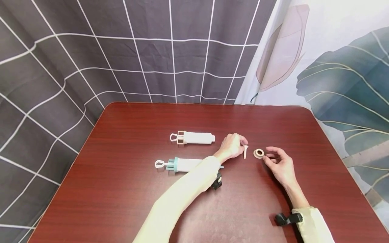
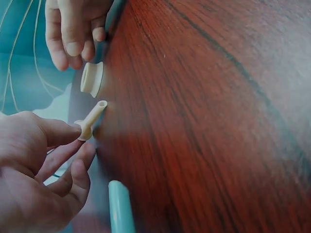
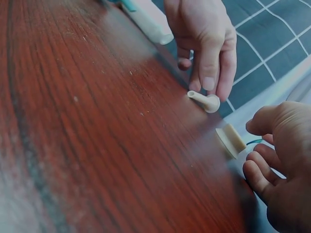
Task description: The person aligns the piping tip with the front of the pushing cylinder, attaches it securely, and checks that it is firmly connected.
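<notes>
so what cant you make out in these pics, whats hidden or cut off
Head: the left sleeve hides part of the teal-and-white syringe.
Left wrist: the bottom edge cuts off all but one end of the teal piece.
Right wrist: the top edge cuts off part of the white tube.
Left wrist: the left hand covers part of the small funnel, so a pinch can't be confirmed.

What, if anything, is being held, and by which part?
The left hand appears to pinch the nozzle by its flared end. The right hand, near the ring, holds nothing.
</notes>
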`<state>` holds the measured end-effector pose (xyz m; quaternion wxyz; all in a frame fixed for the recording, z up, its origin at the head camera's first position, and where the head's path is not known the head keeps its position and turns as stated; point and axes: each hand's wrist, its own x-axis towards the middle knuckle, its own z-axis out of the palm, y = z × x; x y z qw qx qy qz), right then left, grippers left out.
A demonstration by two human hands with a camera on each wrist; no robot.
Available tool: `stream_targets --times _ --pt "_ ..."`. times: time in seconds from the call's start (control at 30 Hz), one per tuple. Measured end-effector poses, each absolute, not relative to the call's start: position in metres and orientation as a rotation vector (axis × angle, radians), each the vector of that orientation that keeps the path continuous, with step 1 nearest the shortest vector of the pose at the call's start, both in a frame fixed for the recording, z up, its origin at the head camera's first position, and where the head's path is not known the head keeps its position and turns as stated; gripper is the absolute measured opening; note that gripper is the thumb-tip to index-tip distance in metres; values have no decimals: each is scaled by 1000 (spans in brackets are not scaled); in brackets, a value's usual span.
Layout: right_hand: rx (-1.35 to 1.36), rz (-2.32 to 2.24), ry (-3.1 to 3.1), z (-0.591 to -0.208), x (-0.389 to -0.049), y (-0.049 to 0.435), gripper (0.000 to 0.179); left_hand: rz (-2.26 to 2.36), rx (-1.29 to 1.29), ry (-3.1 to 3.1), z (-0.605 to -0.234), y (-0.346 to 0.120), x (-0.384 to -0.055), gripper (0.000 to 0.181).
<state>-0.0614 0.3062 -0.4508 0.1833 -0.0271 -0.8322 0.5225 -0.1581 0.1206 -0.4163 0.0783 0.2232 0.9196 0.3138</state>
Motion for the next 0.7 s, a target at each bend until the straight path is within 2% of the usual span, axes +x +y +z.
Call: stream_targets --times 0.23,0.5,0.7 --pt "-16 1408 -2384 -428 -56 290 33 941 660 2752 -418 123 -158 12" --pt "-20 1347 -2451 -457 -70 305 37 940 665 2733 -419 123 -158 11" --pt "12 1341 -2451 -459 -72 307 36 956 697 2725 -420 125 -159 7"
